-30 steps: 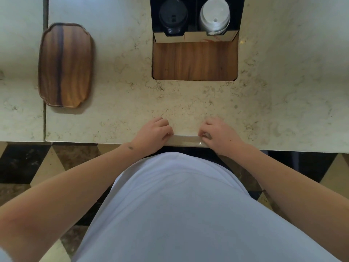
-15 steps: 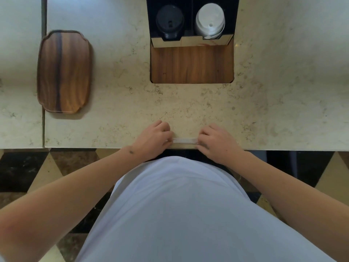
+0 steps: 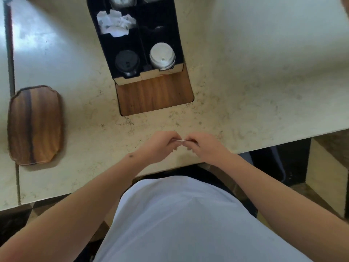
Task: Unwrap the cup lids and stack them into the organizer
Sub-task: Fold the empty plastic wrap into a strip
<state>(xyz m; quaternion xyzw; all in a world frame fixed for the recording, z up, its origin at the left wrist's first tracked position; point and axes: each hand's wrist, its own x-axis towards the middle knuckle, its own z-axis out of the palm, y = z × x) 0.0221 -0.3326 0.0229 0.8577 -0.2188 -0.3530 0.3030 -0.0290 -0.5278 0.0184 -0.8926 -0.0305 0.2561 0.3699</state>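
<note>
A black organizer (image 3: 149, 75) with a pale front rim stands at the back of the marble counter. Its front left compartment holds a stack of black lids (image 3: 127, 62), and the front right one holds a stack of white lids (image 3: 162, 55). Crumpled white wrap (image 3: 115, 23) lies in the compartment behind the black lids. My left hand (image 3: 162, 145) and my right hand (image 3: 204, 147) meet above the counter's front edge. Between their fingertips they pinch a thin pale strip (image 3: 178, 140), mostly hidden by the fingers.
A dark wooden panel (image 3: 154, 95) lies in front of the organizer. A wooden tray (image 3: 35, 124) rests at the left beside a seam in the counter (image 3: 11, 59). The counter's front edge (image 3: 264, 146) runs just behind my wrists, with patterned floor below.
Both hands have lifted off the counter edge and come closer together, with the thin strip pinched between them. The view has tilted up, showing more of the organizer.
</note>
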